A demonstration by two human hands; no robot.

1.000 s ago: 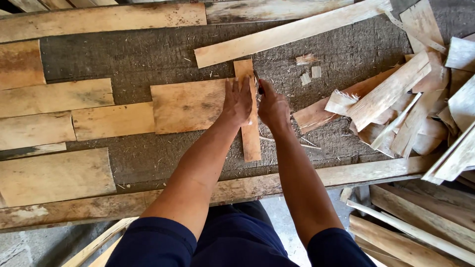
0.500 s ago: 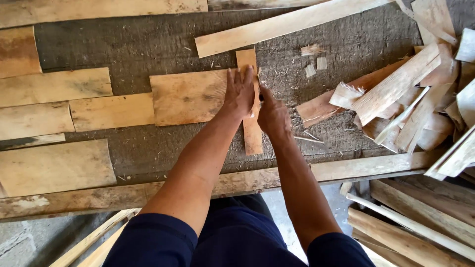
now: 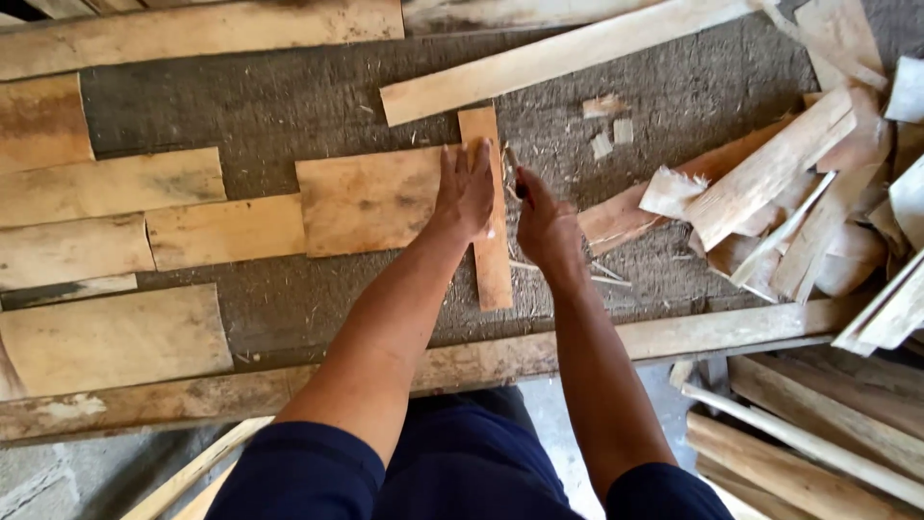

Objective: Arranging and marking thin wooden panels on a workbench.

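two hands (image 3: 465, 193), two small wood chips (image 3: 603, 106)

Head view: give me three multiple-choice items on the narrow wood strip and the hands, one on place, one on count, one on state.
1. Where does the left hand rest?
A. On the narrow strip and the wide veneer piece
B. On the scrap pile
C. On the lap

2. How many small chips lie on the mat right of the strip's top?
A. None
B. Three
C. Ten

3. How does the strip lie?
A. Standing on end
B. Flat, running away from the person
C. Rolled into a coil

Answers:
1. A: the palm spans the seam between strip and veneer piece.
2. B: three pale bits sit close together on the dark mat.
3. B: it lies flat on the mat, with the right hand at its right edge.
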